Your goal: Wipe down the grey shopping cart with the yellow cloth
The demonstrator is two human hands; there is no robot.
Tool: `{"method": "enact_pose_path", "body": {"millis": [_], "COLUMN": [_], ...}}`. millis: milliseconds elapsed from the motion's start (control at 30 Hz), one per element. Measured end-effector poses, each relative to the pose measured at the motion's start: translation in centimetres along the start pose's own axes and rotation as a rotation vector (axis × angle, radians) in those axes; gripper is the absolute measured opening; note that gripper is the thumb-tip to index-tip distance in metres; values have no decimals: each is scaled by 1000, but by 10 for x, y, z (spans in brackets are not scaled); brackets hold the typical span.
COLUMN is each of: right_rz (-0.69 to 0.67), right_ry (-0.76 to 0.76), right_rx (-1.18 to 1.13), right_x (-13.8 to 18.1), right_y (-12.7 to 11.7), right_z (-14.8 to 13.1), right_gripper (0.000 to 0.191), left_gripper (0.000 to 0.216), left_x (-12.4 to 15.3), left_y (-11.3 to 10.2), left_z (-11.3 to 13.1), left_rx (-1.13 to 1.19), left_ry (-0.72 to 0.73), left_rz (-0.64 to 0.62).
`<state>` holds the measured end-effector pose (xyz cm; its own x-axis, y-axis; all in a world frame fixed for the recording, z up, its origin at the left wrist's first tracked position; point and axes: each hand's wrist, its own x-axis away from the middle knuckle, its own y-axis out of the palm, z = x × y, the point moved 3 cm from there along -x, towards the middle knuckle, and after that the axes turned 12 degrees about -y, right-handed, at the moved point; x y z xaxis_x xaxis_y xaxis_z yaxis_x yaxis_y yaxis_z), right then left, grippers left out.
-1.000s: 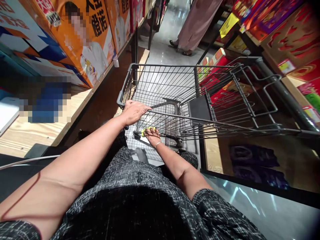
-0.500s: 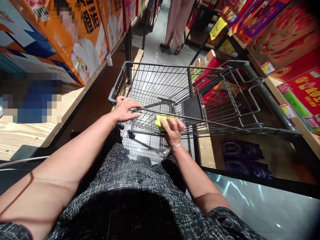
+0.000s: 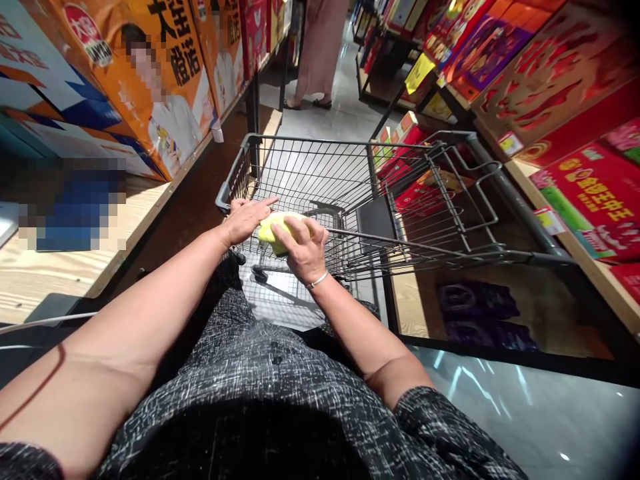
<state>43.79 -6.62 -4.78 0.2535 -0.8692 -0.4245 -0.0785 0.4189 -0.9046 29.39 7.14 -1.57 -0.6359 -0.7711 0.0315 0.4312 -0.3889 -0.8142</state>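
Resting the left grip (image 3: 245, 221) over the near rail of the shopping cart (image 3: 375, 223), forefinger stretched out; cannot tell whether closed around it. Just rightward, clasping the yellow cloth (image 3: 269, 229) against that rail, under the bent fingers of the right grip (image 3: 303, 245).

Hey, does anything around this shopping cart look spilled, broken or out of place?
No spill or damage shows. One mild oddity: the shopping cart seems to stand crosswise in the aisle, apparently blocking much of its width.

Cloth (image 3: 269, 228) yel.; cart (image 3: 375, 225) dk. grey; clothing (image 3: 280, 370) blk. w/ wht. flecks.
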Motion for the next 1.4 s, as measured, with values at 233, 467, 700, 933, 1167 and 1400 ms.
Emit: {"method": "enact_pose_path", "body": {"millis": [233,467,700,933,1167,1400], "right_rz": [28,145,221,43,127,328], "right_ry": [77,454,425,180,453,702], "right_rx": [59,253,134,21,196,322], "right_x": [12,97,56,4,96,133], "right_y": [-52,-103,-57,-35,-93,-108], "right_z": [43,116,60,17,110,139], "right_gripper": [40,71,69,55,73,67], "left_gripper": [57,47,74,53,44,52], "left_x": [-2,2,14,8,-1,1], "left_y": [-1,9,34,31,24,29], "left_z": [-7,5,37,25,12,46], "left_rx": [-81,-207,-296,-262,-214,-266], "left_ry": [53,96,128,131,64,44], "left_rz": [-22,95,111,161,159,173]}}
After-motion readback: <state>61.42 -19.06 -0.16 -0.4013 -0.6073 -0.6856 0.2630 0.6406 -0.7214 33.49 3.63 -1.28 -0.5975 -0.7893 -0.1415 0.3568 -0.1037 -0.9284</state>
